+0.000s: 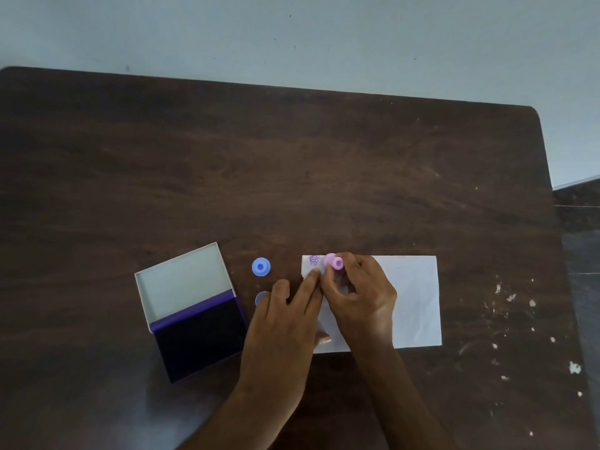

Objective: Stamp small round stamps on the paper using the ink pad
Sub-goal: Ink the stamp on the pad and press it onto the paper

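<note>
A white sheet of paper (412, 297) lies on the dark wooden table (292, 173). One purple print (314, 259) shows in its far left corner. My right hand (360, 297) is shut on a small pink round stamp (334, 262), tilted just right of that print. My left hand (285, 319) lies flat with its fingers spread, the fingertips pressing the paper's left edge. An open ink pad (201, 336) with a dark purple surface and a raised white lid sits to the left. One blue round stamp (260, 267) stands between pad and paper; another blue stamp (260, 297) is half hidden by my left hand.
White specks and scuffs (513, 297) mark the table's right side. The table's right edge (552, 190) drops to a dark floor, and a pale wall (292, 34) rises behind the far edge.
</note>
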